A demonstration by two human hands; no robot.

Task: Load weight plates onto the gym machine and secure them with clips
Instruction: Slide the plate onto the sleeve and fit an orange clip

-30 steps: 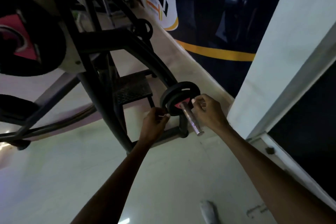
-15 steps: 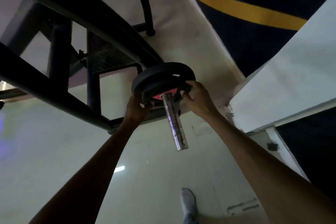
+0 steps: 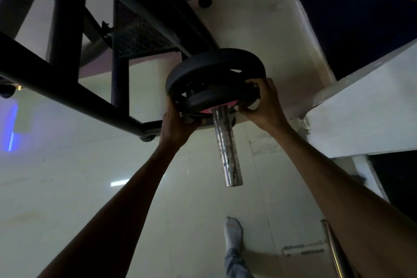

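The smaller weight plate (image 3: 216, 100) sits on the chrome sleeve (image 3: 228, 146) of the black machine frame (image 3: 67, 88), close against a larger plate (image 3: 214, 66) farther up the sleeve. The left hand (image 3: 178, 125) and right hand (image 3: 262, 106) each close a grip around its opposite rims. It looks rigid and heavy, probably rubber-coated, so holding the rim on both sides suits it best; no clip is visible.

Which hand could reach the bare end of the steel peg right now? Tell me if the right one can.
Probably yes, once it lets go. The right hand grips the plate beside the steel peg, whose lower length is bare, with nothing between. No clip visible.
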